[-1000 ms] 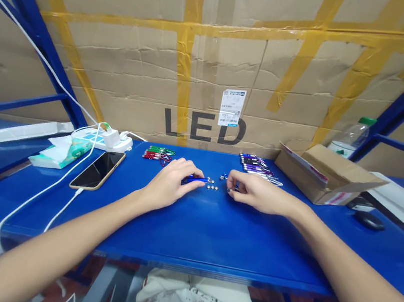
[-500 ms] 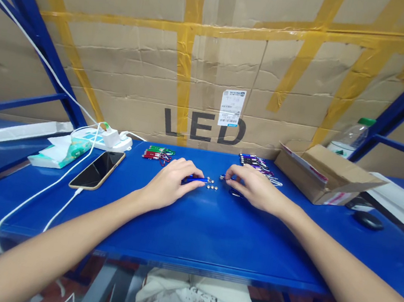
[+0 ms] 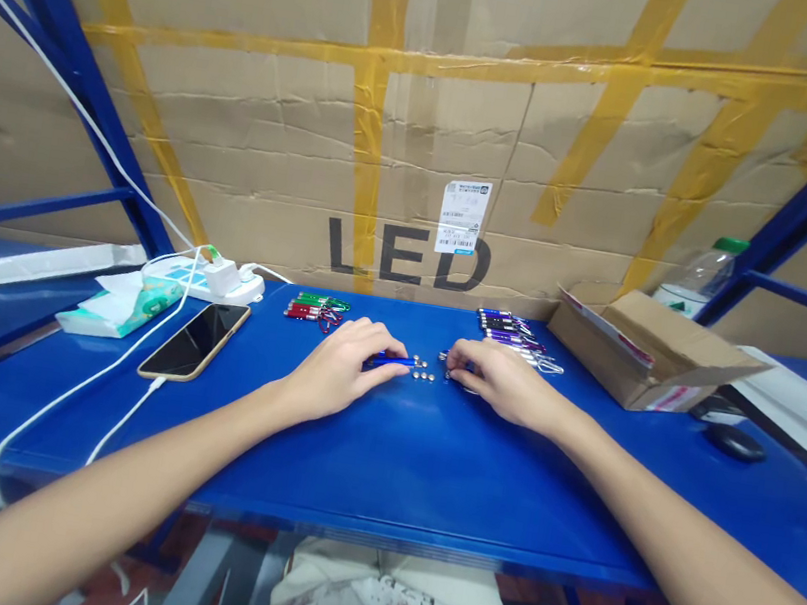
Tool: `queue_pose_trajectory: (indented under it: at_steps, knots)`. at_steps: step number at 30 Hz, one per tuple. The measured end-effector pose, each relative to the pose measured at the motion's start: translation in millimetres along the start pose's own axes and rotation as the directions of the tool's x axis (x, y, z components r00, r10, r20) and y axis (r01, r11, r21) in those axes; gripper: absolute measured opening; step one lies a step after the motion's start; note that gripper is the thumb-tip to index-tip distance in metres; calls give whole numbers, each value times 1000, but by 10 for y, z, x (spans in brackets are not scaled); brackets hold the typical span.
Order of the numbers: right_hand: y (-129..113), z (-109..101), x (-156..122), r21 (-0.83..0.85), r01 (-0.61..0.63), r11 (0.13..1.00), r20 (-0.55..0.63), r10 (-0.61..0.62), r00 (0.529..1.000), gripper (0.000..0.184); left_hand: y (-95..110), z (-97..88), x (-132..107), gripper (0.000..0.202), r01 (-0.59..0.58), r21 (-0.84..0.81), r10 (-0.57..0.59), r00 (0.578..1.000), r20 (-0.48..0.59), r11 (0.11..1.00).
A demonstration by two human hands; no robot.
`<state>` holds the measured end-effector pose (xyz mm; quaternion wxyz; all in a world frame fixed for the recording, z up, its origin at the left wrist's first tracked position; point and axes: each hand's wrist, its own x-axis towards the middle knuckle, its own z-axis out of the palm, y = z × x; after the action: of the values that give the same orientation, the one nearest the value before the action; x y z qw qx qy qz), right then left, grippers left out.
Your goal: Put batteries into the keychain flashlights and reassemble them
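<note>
"How is the blue tube [image 3: 395,361] seen?"
"Slim, shiny, pinched in the left hand [image 3: 337,366] beside silvery discs [image 3: 424,376]; the right hand's [image 3: 502,380] grip cannot be told."
"Any writing?"
"'LED' is printed in black on the cardboard [image 3: 261,140] behind."

Small discs [image 3: 424,376] obstruct between the hands [image 3: 337,366]; the table front [image 3: 415,476] allows passage.

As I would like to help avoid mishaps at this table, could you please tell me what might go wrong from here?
The small round silver pieces lie between the left hand and the right hand, so a slight nudge could scatter them. The phone's white cable passes out of sight at the left forearm, so an arm movement might catch it and tug the phone.
</note>
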<state>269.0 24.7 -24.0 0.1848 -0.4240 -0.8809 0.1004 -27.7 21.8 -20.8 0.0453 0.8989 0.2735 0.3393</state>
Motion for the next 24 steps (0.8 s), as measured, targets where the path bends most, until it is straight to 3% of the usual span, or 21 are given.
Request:
queue_pose_trajectory:
  at_steps: [6, 13, 17, 20, 24]
  knots:
    - [21, -79, -24, -56, -25, 998, -6, 25, 1000, 8, -11, 2, -1, 21, -6, 0, 6, 1000, 0, 1000]
    - [-78, -225, -82, -65, -134, 989, 197, 144, 970, 4, -16, 10, -8, 19, -9, -4, 9, 1000, -1, 1000]
    - [-120, -219, -101, 30, -100, 995, 289, 87, 953, 4, -24, 16, -11, 19, -7, 1, 7, 1000, 4, 1000]
    - [-152, -191, -104, 104, -73, 992, 302, 38, 952, 8, -30, 21, -12, 20, -6, 5, 6, 1000, 7, 1000]
    - [-221, -179, -101, 151, -82, 985, 236, 45, 971, 14, -27, 19, -12, 20, -4, 7, 4, 1000, 15, 1000]
